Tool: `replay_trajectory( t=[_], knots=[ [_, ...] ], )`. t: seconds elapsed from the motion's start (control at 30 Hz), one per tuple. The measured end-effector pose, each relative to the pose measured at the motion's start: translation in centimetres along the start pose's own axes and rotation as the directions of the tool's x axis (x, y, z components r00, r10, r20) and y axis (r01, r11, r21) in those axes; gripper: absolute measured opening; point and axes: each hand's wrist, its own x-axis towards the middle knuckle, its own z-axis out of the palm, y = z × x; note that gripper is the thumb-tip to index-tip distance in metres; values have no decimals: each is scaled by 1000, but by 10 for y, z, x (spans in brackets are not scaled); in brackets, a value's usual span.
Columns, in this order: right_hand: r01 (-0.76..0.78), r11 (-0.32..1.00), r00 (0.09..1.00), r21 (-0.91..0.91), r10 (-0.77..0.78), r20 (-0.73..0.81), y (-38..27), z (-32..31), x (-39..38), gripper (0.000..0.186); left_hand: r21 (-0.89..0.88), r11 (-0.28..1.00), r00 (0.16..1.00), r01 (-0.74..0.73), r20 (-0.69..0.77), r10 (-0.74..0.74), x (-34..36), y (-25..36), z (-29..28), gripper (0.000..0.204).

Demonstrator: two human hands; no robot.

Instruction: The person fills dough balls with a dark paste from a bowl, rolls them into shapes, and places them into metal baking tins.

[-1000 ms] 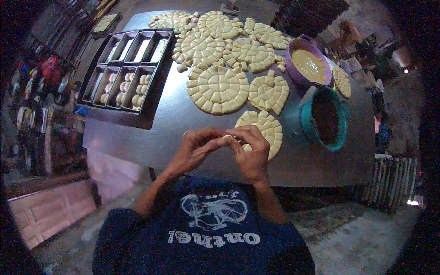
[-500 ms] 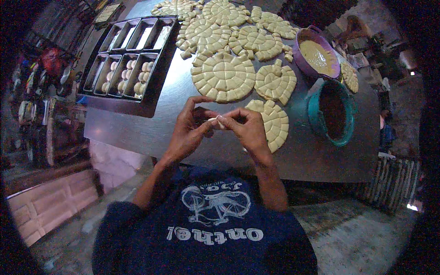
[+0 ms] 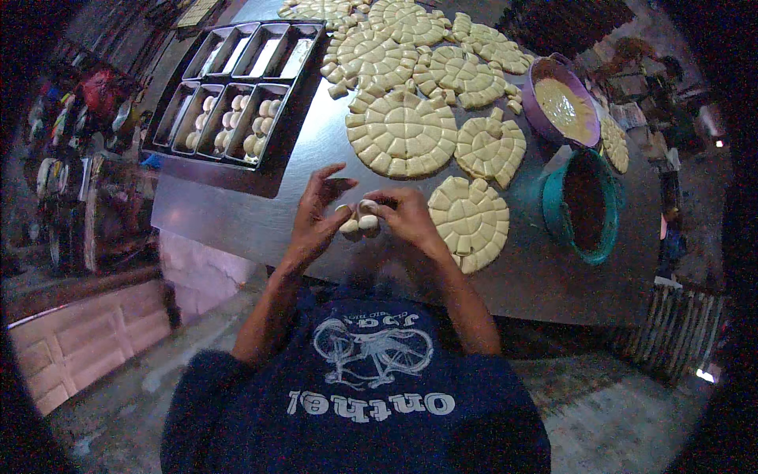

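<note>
Near the centre of the frame, three small pale dough balls (image 3: 369, 223) sit clustered between the two hands, low over or on the tabletop (image 3: 221, 205); which of these, I cannot tell. The left hand (image 3: 314, 221) has its fingers spread wide, only the thumb meeting the leftmost ball. The right hand (image 3: 412, 217) has its fingers curled in, thumb and forefinger seemingly pinching the uppermost ball.

Such pieces look light, soft and easily dented, perhaps slightly tacky; a gentle hold around the rounded sides, with the finger pads rather than the tips, should mark them least.

Right of the right hand lies a scored dough disc (image 3: 470, 223), with more discs toward the top of the frame. A dark tray of tins (image 3: 237, 79) occupies the upper left, similar balls in its lower row. A purple bowl (image 3: 530, 107) and a green basin (image 3: 557, 205) stand at right.
</note>
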Motion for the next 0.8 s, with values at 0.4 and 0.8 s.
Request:
replay_trajectory(
  t=[0.4,0.8],
  knots=[
    [284,810,957,-513,-277,92,46,41,-23,36,641,751,982,-158,183,51,-25,-132,-30,56],
    [103,726,977,-680,-201,-67,70,-66,-137,38,526,848,998,60,-4,-69,-28,-75,-28,38]
  ],
)
